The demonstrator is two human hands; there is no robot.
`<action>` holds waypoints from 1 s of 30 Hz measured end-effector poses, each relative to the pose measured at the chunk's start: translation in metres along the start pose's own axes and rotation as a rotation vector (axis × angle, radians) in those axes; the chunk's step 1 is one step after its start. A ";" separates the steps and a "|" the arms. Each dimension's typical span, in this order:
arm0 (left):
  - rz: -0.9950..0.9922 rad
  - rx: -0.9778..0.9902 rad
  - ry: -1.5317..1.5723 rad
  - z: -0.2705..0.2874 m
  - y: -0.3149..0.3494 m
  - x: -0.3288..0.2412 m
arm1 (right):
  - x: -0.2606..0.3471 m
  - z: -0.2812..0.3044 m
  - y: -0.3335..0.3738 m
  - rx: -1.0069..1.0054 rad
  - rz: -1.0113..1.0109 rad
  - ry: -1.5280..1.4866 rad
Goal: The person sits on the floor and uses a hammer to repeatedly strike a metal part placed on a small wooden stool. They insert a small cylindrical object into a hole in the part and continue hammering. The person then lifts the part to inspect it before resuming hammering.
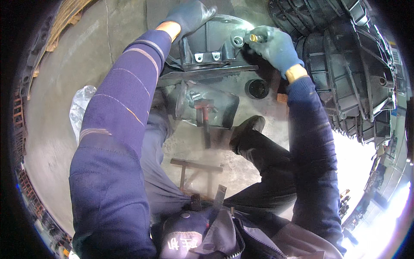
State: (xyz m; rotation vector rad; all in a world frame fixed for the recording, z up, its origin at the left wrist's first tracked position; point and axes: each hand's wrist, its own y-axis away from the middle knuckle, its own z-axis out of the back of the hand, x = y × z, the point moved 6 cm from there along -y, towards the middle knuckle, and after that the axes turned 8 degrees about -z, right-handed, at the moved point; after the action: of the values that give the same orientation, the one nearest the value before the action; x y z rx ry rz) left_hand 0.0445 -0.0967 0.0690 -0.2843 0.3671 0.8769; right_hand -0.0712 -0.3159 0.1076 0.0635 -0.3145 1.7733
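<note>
A dark metal housing (208, 38) with lugs and a round bored boss (237, 41) sits in front of me at the top of the view. My left hand (189, 18), in a grey-blue glove, is closed over the housing's far left edge, its fingertips mostly hidden. Just right of the boss, my gloved right hand (276, 48) pinches a small brass-coloured cylindrical piece (254, 38), apart from the bore. Bright light falls on the housing's rim there.
Below the housing, a hammer (205, 113) lies across a dark plastic sheet or bag (225, 108). A round black container (258, 89) stands right of it. Large ribbed black castings (336, 69) are stacked on the right. A metal bar frame (196, 165) lies nearer, clear plastic (81, 105) at left.
</note>
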 end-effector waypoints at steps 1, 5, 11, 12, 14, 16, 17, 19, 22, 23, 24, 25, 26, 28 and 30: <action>0.008 -0.019 0.017 0.001 0.000 -0.001 | 0.002 -0.005 -0.004 0.023 -0.017 -0.024; 0.062 -0.027 0.130 0.003 0.000 -0.005 | 0.005 -0.022 -0.014 0.118 -0.068 -0.063; -0.015 -0.019 0.041 0.010 0.001 -0.014 | 0.013 -0.028 -0.018 0.078 0.025 0.024; 0.008 -0.016 0.037 0.010 0.002 -0.013 | 0.011 -0.031 -0.018 0.132 -0.026 0.021; 0.050 -0.020 0.094 0.011 0.004 -0.013 | 0.014 -0.031 -0.017 0.156 -0.030 0.032; 0.088 -0.017 0.109 0.012 0.005 -0.013 | 0.015 -0.031 -0.017 0.203 -0.073 0.068; 0.108 -0.008 0.098 0.013 0.005 -0.013 | 0.017 -0.031 -0.017 0.219 -0.068 0.086; 0.117 -0.006 0.076 0.014 0.006 -0.014 | 0.021 -0.029 -0.019 0.248 -0.058 0.124; 0.074 -0.020 0.054 0.015 0.004 -0.016 | 0.028 -0.027 -0.022 0.250 -0.006 0.157; 0.052 -0.023 0.057 0.015 0.004 -0.017 | 0.028 -0.028 -0.022 0.265 -0.011 0.185; 0.030 -0.025 0.060 0.015 0.003 -0.018 | 0.028 -0.028 -0.023 0.256 -0.009 0.195; 0.036 -0.030 0.045 0.015 0.003 -0.017 | 0.028 -0.029 -0.024 0.255 -0.015 0.198; 0.041 -0.034 0.030 0.015 0.003 -0.016 | 0.030 -0.030 -0.025 0.234 0.017 0.220; 0.053 -0.033 0.022 0.014 0.003 -0.014 | 0.030 -0.033 -0.025 0.240 0.040 0.255; 0.069 -0.024 0.038 0.013 0.004 -0.013 | 0.029 -0.037 -0.025 0.274 0.063 0.316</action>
State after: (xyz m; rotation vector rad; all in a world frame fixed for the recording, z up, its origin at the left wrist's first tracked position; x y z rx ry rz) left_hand 0.0363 -0.0986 0.0859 -0.3121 0.4034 0.9450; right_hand -0.0489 -0.2743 0.0828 -0.0323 0.1568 1.8459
